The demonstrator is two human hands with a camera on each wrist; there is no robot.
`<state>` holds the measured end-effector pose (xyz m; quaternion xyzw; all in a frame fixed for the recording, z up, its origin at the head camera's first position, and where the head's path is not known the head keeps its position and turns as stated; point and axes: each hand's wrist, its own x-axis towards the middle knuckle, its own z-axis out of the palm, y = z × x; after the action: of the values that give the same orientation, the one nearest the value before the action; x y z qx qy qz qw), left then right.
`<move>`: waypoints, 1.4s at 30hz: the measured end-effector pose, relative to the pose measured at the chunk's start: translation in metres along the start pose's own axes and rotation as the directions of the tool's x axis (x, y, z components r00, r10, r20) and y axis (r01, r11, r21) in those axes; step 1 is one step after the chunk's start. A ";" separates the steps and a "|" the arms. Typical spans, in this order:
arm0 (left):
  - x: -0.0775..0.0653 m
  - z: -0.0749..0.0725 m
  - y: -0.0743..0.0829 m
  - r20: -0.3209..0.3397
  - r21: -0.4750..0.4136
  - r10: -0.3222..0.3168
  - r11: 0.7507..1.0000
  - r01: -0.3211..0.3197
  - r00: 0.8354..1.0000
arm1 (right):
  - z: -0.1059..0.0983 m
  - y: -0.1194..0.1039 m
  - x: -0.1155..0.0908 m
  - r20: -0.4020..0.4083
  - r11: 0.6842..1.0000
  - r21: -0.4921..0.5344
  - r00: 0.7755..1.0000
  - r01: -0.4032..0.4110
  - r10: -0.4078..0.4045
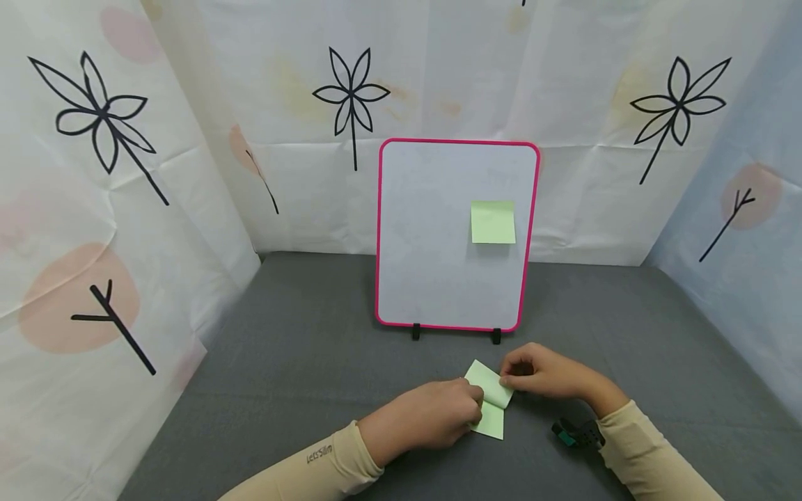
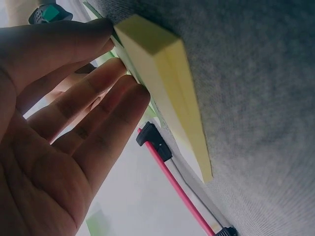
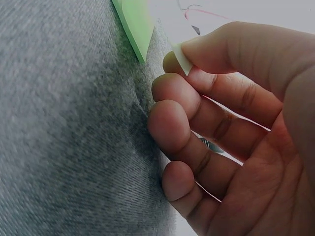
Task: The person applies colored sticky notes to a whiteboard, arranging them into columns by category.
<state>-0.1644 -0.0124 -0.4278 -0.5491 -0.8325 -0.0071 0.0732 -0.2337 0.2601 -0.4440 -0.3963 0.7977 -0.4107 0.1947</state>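
On the grey table lies a pale green sticky note pad (image 1: 492, 423), its thick edge (image 2: 170, 73) facing the left wrist view. My left hand (image 1: 432, 412) grips the pad from the left, its thumb and fingertips at the pad's edge. Folded up from the pad is the top sticky note (image 1: 487, 381). My right hand (image 1: 551, 372) pinches that note's corner (image 3: 183, 60) between thumb and index finger, while the other fingers curl loosely below. The left hand covers the left part of the pad in the head view.
Behind the hands stands a whiteboard (image 1: 438, 243) with a pink frame, on black feet (image 1: 497, 337). A green sticky note (image 1: 493, 223) is stuck to its right half. A black device with a green patch (image 1: 576, 434) sits by the right wrist. Patterned cloth (image 1: 301, 202) walls the table.
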 end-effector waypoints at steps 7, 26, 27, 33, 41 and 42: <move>0.001 0.000 0.000 0.001 -0.012 0.008 1.000 -0.008 1.000 | -0.003 0.001 -0.002 -0.012 1.000 -0.002 1.000 -0.010 0.010; 0.004 -0.004 -0.003 0.052 -0.102 0.030 0.995 -0.025 0.998 | -0.008 0.004 -0.004 -0.016 0.999 -0.029 1.000 -0.025 0.025; 0.004 -0.004 -0.003 0.057 -0.102 0.029 0.995 -0.023 0.998 | -0.008 0.004 -0.004 -0.018 0.999 -0.028 0.999 -0.027 0.027; 0.004 -0.001 -0.003 0.064 -0.108 0.030 0.994 -0.023 0.997 | -0.008 0.002 -0.005 -0.019 1.000 -0.010 0.999 -0.028 0.028; 0.004 0.001 -0.003 0.050 -0.098 0.029 0.995 -0.024 0.998 | -0.010 0.001 -0.006 -0.034 1.000 -0.021 0.999 -0.005 0.005; 0.004 0.001 -0.003 0.047 -0.094 0.028 0.995 -0.023 0.998 | -0.010 0.001 -0.006 -0.033 1.000 -0.020 0.999 -0.006 0.005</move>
<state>-0.1690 -0.0101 -0.4279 -0.5624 -0.8258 -0.0319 0.0272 -0.2373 0.2704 -0.4392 -0.3893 0.8059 -0.4087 0.1786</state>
